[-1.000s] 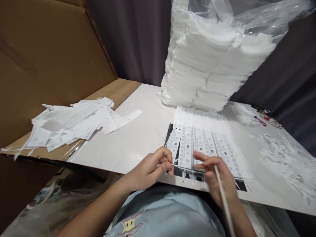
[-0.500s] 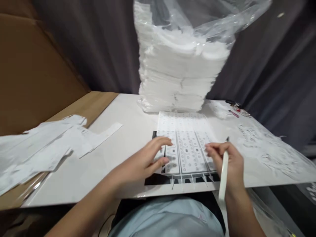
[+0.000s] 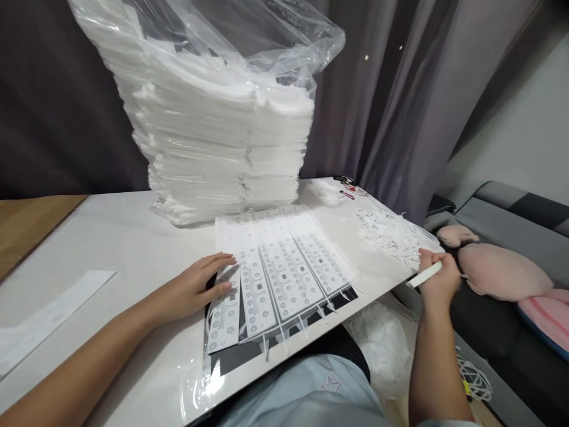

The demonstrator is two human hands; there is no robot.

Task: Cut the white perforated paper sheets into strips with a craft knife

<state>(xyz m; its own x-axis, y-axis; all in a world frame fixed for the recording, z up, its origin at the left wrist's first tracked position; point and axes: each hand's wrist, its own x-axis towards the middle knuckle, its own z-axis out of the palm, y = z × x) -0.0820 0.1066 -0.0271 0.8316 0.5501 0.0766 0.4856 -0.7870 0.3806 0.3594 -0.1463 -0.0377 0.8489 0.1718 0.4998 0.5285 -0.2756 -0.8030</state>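
A white sheet (image 3: 284,261) of punched strips with small dots and dark squares lies on a black mat (image 3: 249,354) near the front edge of the white board (image 3: 111,237). My left hand (image 3: 198,287) rests flat on the sheet's left side, fingers stretched out over one loosened strip (image 3: 224,314). My right hand (image 3: 438,276) is out past the board's right edge, closed round a thin white stick-like tool (image 3: 424,276). It sits beside a heap of thin white scraps (image 3: 391,234).
A tall stack of white sheets in a clear plastic bag (image 3: 222,112) stands behind the sheet. A loose white strip (image 3: 53,308) lies at the left. Dark curtains hang behind. A grey sofa (image 3: 515,207) with a pink soft toy (image 3: 498,270) is at the right.
The view has swung right. My right hand moved with the tool from the sheet to the board's right edge by the scraps. My left hand shifted to lie flat on the sheet's left side.
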